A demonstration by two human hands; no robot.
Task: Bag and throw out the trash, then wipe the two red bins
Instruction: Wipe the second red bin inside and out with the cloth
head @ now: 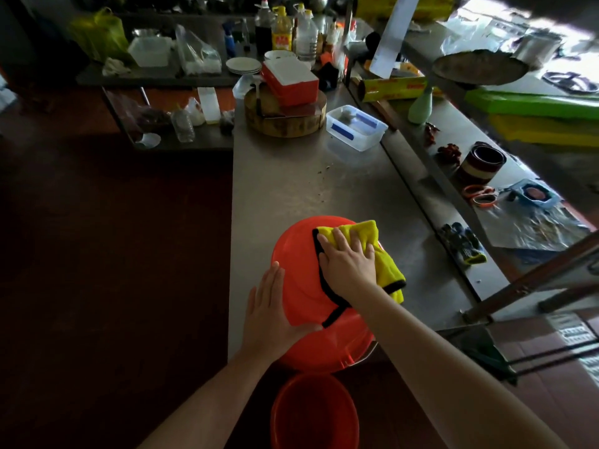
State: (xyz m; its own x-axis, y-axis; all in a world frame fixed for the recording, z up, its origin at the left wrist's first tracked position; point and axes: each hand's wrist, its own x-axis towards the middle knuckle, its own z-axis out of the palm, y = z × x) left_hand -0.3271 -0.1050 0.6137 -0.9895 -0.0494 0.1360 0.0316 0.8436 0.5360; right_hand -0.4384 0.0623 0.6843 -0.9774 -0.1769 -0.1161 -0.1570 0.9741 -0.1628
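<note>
One red bin [299, 254] lies bottom-up on the steel counter [291, 176], near its front corner. My right hand [348, 260] presses a yellow cloth with black trim [385, 254] flat against the bin's upturned bottom, fingers straight. Flat against the bin's left side rests my left hand [275, 306], its thumb spread along the wall. A second red bin [312, 413] stands upright on the floor below the counter edge, mouth open toward me.
Farther along the counter sit a clear lidded box with blue clips [356, 126] and a round wooden chopping block [285, 116] carrying a red box. A raised shelf on the right holds gloves [463, 244], tape and rolls. Dark floor lies left of the counter.
</note>
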